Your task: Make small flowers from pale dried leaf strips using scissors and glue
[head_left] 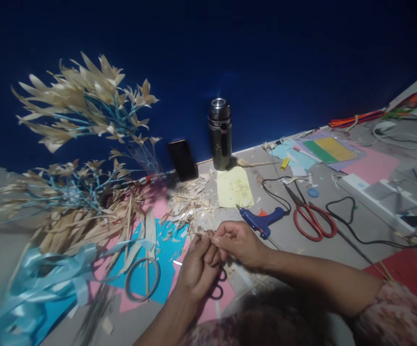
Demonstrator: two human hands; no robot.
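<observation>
Both my hands meet low in the middle of the head view, over pink and blue paper. My left hand (197, 264) is closed, its fingertips pinched on a thin pale straw strip (203, 234). My right hand (239, 242) is closed too, pinching the same strip from the right. Dark scissors (218, 286) lie under my left hand, mostly hidden. A heap of dried straw scraps (188, 204) lies just beyond my fingers.
A blue glue gun (262, 222), red scissors (311, 218) and a black cable lie to the right. A metal flask (220, 134) and a phone (182, 160) stand by the blue wall. Straw-leaf branches (82, 105), light blue ribbon (45, 278) and a tape ring (142, 279) fill the left.
</observation>
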